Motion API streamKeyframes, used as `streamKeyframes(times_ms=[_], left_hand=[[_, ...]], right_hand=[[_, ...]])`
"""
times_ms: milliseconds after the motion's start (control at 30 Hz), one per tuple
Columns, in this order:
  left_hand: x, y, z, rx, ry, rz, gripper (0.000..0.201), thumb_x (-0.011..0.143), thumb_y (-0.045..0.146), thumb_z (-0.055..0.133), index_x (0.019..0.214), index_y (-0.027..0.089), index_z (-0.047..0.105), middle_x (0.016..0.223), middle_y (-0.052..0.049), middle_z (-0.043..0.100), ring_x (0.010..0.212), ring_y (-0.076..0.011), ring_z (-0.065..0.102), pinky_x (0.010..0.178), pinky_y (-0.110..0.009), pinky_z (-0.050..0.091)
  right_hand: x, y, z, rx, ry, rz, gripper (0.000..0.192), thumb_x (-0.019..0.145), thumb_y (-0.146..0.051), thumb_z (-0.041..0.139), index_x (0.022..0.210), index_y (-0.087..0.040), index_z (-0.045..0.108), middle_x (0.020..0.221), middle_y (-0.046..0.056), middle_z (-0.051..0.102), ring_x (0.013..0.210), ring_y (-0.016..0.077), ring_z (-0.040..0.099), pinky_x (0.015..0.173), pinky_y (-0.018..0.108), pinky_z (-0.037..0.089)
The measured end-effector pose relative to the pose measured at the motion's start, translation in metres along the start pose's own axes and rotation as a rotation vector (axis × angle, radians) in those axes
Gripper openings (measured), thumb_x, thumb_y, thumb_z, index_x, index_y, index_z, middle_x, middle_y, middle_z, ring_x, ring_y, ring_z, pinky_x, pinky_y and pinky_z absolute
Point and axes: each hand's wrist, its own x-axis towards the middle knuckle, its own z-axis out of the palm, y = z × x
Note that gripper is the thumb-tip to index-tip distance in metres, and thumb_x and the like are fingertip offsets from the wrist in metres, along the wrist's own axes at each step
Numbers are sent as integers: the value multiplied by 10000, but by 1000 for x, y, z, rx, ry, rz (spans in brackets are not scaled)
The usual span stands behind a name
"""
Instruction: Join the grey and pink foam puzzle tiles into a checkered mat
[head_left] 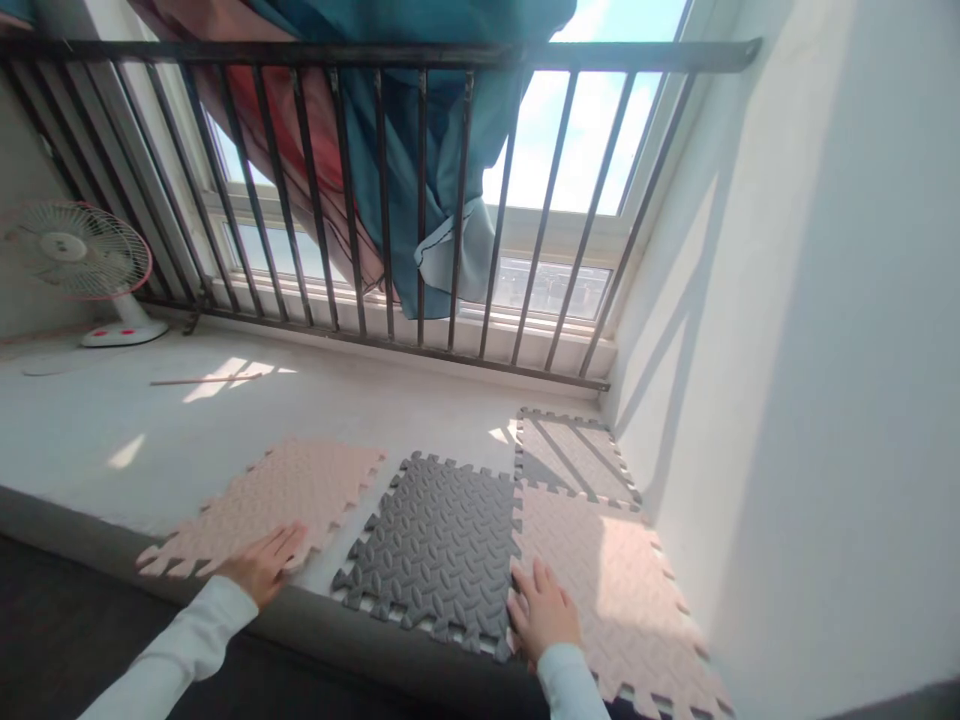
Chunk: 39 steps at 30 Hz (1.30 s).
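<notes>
Head-cam, L hand (266, 563) flat on pink mat (289, 490), R hand (547, 612) splayed by gray mat (442, 535)

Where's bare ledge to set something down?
Widest: the white ledge between fan and left pink mat, apart from a thin rod. A strip lies between railing and dark mat; a narrow gap parts that from the left pink mat. Crowded: the wall end, with right pink mat, far mat and right hand; left hand rests on the left pink mat.
</notes>
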Motion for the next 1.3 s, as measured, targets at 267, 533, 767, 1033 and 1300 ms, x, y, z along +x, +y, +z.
streamKeyframes(times_ms=[267, 533, 767, 1033, 1300], left_hand=[[134, 41, -45, 1, 716, -91, 425, 807, 278, 329, 1185, 152, 476, 991, -103, 640, 828, -200, 608, 700, -275, 479], [222, 235, -11, -114, 25, 239, 455, 787, 205, 386, 1242, 205, 401, 1249, -112, 457, 1138, -230, 414, 918, -362, 374], [246, 298, 27, -55, -203, 263, 477, 808, 125, 325, 1281, 187, 326, 1290, -157, 384, 1160, -261, 370, 869, -437, 391], [271, 308, 22, -127, -113, 219, 458, 836, 145, 250, 1285, 194, 322, 1341, -109, 341, 1217, -221, 306, 949, -423, 313], [263, 318, 44, -84, -256, 386, 482, 823, 127, 295, 1285, 259, 312, 1350, -107, 325, 1231, -257, 268, 941, -539, 246]], right_hand=[[6, 8, 5, 48, 17, 72, 416, 812, -320, 297, 1212, -298, 409, 1341, -3, 320, 1227, 153, 269, 968, 387, 262], [11, 1, 20, -35, 96, 179, 483, 785, -358, 292, 1257, -280, 353, 1349, 29, 274, 1227, 207, 268, 944, 495, 248], [15, 6, 24, 30, 82, 168, 511, 775, -448, 290, 1258, -291, 354, 1353, 38, 251, 1232, 216, 248, 956, 506, 230], [17, 0, 14, 71, 39, 179, 532, 755, -412, 321, 1262, -256, 354, 1364, 55, 213, 1247, 231, 205, 963, 529, 184], [17, -3, 10, 94, 36, 177, 527, 754, -396, 318, 1259, -252, 358, 1366, 61, 211, 1250, 242, 198, 945, 551, 180]])
